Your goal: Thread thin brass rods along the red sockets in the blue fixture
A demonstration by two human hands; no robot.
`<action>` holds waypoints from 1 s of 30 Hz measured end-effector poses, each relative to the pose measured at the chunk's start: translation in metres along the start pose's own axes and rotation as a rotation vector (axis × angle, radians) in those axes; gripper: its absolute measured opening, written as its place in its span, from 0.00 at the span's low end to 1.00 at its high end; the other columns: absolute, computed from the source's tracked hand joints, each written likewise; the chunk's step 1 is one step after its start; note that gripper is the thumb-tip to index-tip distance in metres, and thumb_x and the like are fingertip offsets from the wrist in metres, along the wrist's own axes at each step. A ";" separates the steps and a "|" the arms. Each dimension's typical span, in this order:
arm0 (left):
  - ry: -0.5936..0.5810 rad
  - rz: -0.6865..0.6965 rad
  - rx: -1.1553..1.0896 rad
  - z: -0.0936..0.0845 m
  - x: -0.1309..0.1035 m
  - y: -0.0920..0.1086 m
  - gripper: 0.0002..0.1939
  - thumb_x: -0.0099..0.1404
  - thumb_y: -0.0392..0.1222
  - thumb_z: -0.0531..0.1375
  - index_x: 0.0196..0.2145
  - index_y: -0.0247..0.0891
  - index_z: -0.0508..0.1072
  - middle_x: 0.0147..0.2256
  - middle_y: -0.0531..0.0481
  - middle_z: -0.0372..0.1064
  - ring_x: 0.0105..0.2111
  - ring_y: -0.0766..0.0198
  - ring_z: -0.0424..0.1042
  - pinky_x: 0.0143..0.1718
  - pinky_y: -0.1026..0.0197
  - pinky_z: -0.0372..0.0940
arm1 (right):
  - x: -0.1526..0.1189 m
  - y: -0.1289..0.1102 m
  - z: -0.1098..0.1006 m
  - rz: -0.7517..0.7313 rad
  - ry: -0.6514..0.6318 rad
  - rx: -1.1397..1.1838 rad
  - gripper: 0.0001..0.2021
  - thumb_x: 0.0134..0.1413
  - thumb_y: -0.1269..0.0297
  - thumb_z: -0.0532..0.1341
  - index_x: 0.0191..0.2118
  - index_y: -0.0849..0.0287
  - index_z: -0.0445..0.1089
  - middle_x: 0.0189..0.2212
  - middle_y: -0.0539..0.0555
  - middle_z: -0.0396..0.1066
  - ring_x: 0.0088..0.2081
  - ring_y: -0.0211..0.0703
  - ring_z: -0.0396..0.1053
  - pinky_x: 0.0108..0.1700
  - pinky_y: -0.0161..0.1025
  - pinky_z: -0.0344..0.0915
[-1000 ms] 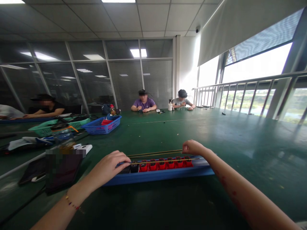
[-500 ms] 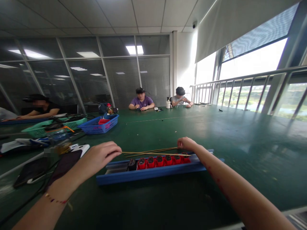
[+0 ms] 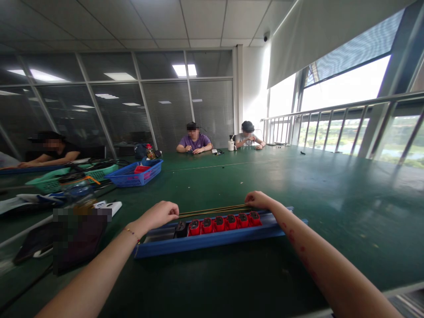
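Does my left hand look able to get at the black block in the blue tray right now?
Probably yes: the left hand is close to the black block, whose top is uncovered. The fingers seem to pinch the thin sticks, though, and may need to let go first.

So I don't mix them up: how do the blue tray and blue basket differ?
The blue tray is long with plain walls; the blue basket is shorter with slotted walls. The tray holds red pieces and a black piece; the basket, a red item. Both are open-topped.
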State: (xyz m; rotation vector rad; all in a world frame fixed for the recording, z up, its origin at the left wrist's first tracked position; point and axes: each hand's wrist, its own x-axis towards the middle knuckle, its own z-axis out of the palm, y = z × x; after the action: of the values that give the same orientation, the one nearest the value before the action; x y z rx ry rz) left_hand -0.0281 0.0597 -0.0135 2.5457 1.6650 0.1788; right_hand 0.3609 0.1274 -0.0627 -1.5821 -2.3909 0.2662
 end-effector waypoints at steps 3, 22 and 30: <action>-0.029 -0.021 0.018 0.012 0.015 0.001 0.06 0.52 0.43 0.57 0.29 0.41 0.72 0.25 0.53 0.71 0.26 0.65 0.69 0.26 0.68 0.58 | -0.002 -0.004 -0.002 -0.053 -0.006 -0.007 0.13 0.46 0.56 0.57 0.36 0.57 0.71 0.34 0.52 0.72 0.34 0.41 0.68 0.35 0.32 0.61; -0.059 0.006 0.045 0.028 0.054 -0.012 0.11 0.41 0.28 0.56 0.24 0.41 0.70 0.27 0.52 0.69 0.27 0.64 0.67 0.25 0.66 0.57 | -0.001 -0.026 -0.005 -0.147 -0.077 -0.344 0.11 0.39 0.70 0.57 0.33 0.56 0.70 0.33 0.54 0.72 0.34 0.46 0.68 0.31 0.34 0.58; 0.083 -0.003 -0.212 0.016 0.039 -0.010 0.08 0.52 0.40 0.52 0.29 0.38 0.68 0.24 0.54 0.67 0.25 0.65 0.66 0.27 0.66 0.58 | -0.007 -0.025 -0.010 -0.117 -0.022 -0.278 0.09 0.40 0.67 0.56 0.32 0.57 0.69 0.31 0.52 0.70 0.32 0.41 0.66 0.29 0.32 0.56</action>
State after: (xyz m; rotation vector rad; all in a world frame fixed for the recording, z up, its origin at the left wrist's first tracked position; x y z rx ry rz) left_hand -0.0192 0.0989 -0.0289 2.4093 1.5822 0.4413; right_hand 0.3443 0.1110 -0.0469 -1.5463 -2.6177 -0.0754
